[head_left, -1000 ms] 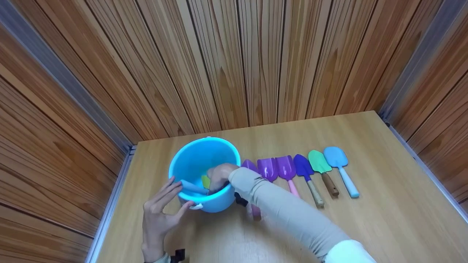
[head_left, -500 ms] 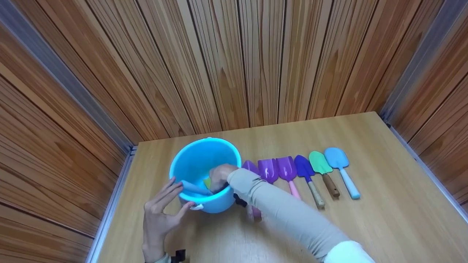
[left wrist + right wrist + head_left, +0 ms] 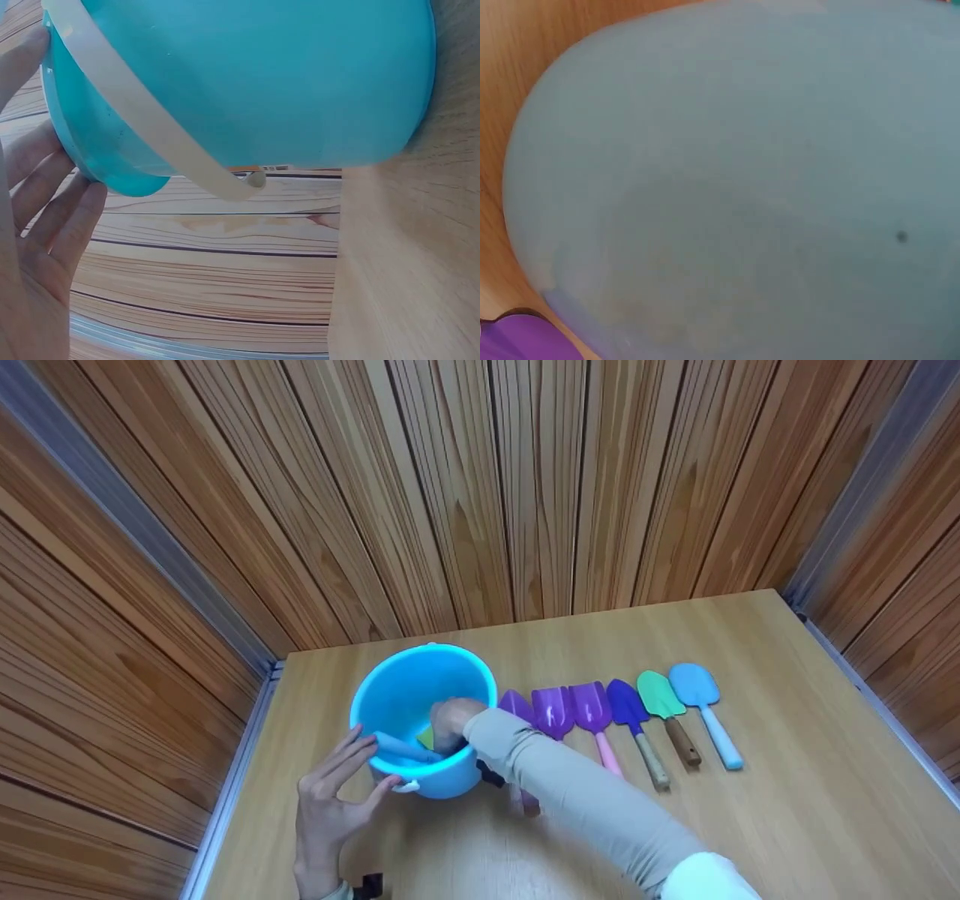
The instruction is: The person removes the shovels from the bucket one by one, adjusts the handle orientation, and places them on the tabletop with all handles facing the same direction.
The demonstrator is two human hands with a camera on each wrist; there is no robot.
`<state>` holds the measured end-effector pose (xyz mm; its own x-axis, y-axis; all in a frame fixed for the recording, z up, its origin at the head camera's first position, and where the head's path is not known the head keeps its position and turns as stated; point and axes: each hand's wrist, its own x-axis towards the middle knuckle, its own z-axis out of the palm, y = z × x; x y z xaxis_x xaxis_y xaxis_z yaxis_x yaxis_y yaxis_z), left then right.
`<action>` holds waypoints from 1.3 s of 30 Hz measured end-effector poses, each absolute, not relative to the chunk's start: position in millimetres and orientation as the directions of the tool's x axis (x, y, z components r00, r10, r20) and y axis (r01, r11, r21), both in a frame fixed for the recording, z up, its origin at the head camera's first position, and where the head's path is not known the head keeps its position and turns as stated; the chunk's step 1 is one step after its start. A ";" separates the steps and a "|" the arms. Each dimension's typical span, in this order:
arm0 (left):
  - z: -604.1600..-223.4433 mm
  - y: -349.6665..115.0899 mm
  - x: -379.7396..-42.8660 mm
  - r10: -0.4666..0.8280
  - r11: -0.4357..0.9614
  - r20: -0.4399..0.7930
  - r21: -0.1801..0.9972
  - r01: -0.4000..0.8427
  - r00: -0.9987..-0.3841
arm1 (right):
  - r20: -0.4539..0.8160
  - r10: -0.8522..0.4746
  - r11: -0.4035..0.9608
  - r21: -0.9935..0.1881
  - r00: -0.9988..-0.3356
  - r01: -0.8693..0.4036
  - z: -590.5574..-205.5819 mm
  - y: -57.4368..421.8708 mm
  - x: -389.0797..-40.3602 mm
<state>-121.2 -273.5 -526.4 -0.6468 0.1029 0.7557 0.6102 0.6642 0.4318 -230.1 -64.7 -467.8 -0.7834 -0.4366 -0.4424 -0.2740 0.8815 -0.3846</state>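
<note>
A light blue bucket [image 3: 427, 660] stands upright on the table. My left hand [image 3: 330, 802] is at its near left rim, with fairly straight fingers against the rim and the thumb by the white handle's pivot; the left wrist view shows the fingertips [image 3: 75, 217] along the rim. My right hand [image 3: 452, 724] reaches down inside the bucket, its fingers hidden, and I cannot tell what it holds. Beside it in the bucket are a dull blue rounded piece [image 3: 401, 746] and a yellow-green piece [image 3: 426, 737]. The bucket's outer wall [image 3: 727, 150] fills the right wrist view.
Right of the bucket lies a row of toy shovels: several purple scoops [image 3: 592, 705], a dark blue trowel [image 3: 627, 703], a green trowel [image 3: 660, 694] and a light blue shovel [image 3: 694, 685]. The right sleeve [image 3: 577, 802] crosses over some handles. Wood-panelled walls [image 3: 480, 495] enclose the table.
The yellow-green piece in the bucket sits slightly lower and shows less beside the right hand. Both hands stay in about the same places; the head view shifts a little.
</note>
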 end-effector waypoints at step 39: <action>-529.5 -275.0 -119.3 0.111 0.649 0.764 0.429 0.628 -0.636 | -0.273 -0.453 0.811 -0.522 -0.849 -0.265 -344.4 68.3 -240.2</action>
<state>-119.3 -275.0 -529.5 -0.6357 0.1106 0.7639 0.6284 0.6489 0.4290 -240.2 68.3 -344.4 -0.8490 -0.4525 -0.2727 -0.2648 0.8111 -0.5216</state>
